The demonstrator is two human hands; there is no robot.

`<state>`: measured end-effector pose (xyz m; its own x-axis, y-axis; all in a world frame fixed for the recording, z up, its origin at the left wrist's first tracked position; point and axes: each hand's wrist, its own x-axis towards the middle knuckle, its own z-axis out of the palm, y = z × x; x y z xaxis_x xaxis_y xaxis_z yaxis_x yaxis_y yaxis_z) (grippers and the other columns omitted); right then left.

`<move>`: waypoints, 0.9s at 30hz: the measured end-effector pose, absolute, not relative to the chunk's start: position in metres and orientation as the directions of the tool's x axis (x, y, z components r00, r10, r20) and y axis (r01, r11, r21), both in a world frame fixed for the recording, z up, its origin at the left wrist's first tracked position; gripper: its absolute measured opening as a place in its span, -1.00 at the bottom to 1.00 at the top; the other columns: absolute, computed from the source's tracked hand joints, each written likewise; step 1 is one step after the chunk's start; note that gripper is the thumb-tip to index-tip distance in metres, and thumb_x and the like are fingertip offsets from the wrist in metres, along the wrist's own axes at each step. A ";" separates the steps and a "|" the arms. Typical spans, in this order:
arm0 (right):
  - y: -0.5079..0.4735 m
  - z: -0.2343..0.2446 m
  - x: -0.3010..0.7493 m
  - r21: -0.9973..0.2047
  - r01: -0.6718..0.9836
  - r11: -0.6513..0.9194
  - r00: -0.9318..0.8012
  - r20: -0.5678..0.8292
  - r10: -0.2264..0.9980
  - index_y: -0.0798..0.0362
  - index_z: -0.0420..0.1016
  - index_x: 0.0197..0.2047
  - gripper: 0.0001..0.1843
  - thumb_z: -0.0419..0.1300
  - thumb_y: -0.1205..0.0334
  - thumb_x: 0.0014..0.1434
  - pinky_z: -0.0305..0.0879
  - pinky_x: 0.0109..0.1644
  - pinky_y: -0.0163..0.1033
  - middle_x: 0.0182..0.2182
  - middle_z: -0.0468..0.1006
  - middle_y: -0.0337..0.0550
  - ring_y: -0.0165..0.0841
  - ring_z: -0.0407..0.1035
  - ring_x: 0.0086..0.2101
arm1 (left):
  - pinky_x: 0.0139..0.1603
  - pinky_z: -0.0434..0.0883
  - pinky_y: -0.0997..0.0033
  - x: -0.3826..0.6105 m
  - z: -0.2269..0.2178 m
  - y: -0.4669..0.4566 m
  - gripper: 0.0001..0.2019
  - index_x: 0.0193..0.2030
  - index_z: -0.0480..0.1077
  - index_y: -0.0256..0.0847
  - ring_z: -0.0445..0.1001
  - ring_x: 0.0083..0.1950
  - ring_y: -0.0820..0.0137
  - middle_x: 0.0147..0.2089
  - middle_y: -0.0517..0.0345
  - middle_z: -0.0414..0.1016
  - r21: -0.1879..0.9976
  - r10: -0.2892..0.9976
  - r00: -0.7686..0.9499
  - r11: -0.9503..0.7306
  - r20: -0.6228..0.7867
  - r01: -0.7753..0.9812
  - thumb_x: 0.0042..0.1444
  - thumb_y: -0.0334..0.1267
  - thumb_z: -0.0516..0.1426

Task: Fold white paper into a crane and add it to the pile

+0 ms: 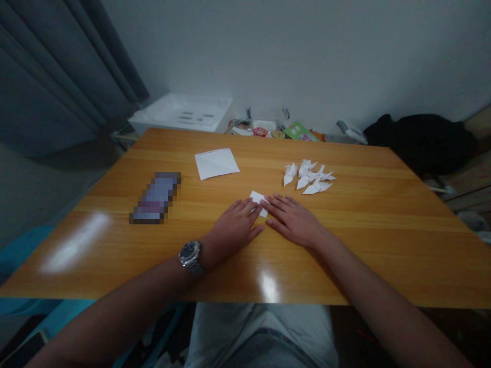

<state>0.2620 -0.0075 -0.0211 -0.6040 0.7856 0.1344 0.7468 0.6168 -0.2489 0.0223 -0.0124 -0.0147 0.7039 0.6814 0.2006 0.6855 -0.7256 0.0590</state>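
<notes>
A small folded piece of white paper [258, 196] lies flat on the wooden table, partly covered by my fingers. My left hand [238, 224] rests on its left side with the fingers stretched out, and a watch [191, 255] sits on that wrist. From the right, my right hand [293, 219] presses on the paper with fingers laid flat and spread. Both hands' fingertips meet near the paper's middle. Beyond my right hand stands a cluster of several folded paper cranes [315, 178]. Farther off to the left is a loose white sheet [217, 163] with a perforated edge.
A blurred-out phone-like object [155, 198] lies on the left of the table [383, 255]. Behind the far edge are a white plastic tray [180, 112], assorted packets [284, 132] and a dark heap [418, 140]. A blue chair or stool [28, 248] stands at the left.
</notes>
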 end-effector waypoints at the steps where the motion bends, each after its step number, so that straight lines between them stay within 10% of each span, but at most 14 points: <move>1: -0.008 -0.021 0.262 -0.249 0.750 0.613 -0.600 0.135 0.789 -0.12 0.12 0.49 -0.39 -0.02 -0.06 0.45 0.03 0.44 0.21 0.42 0.21 -0.08 -0.08 0.05 0.41 | 0.42 0.18 0.04 0.023 -0.015 -0.012 -0.41 0.41 0.18 -0.39 0.25 0.41 0.05 0.35 -0.25 0.33 0.056 0.682 0.704 -0.725 0.199 0.686 0.42 0.00 -0.01; 15: -0.011 -0.022 0.258 -0.260 0.787 0.560 -0.544 0.136 0.828 -0.14 0.15 0.47 -0.47 -0.10 0.08 0.49 0.03 0.45 0.20 0.42 0.22 -0.16 -0.14 0.07 0.40 | 0.45 0.13 0.01 0.004 -0.001 -0.007 -0.48 0.39 0.22 -0.35 0.24 0.43 0.09 0.42 -0.19 0.27 0.026 0.629 0.774 -0.777 0.073 0.629 0.42 -0.09 0.03; 27: 0.000 -0.029 0.263 -0.253 0.816 0.520 -0.498 0.151 0.854 0.24 0.22 0.43 -0.43 -0.18 0.16 0.50 0.06 0.48 -0.01 0.42 0.19 0.07 -0.23 0.11 0.39 | 0.47 0.12 0.08 0.004 -0.006 -0.010 -0.46 0.42 0.21 -0.30 0.24 0.44 0.11 0.43 -0.12 0.28 0.010 0.639 0.762 -0.767 0.103 0.642 0.43 -0.04 0.01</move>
<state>0.2632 -0.0002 -0.0291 -0.4977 0.8541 0.1510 0.8157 0.5201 -0.2533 0.0044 -0.0095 -0.0056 0.7623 0.6390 0.1031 0.6416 -0.7670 0.0103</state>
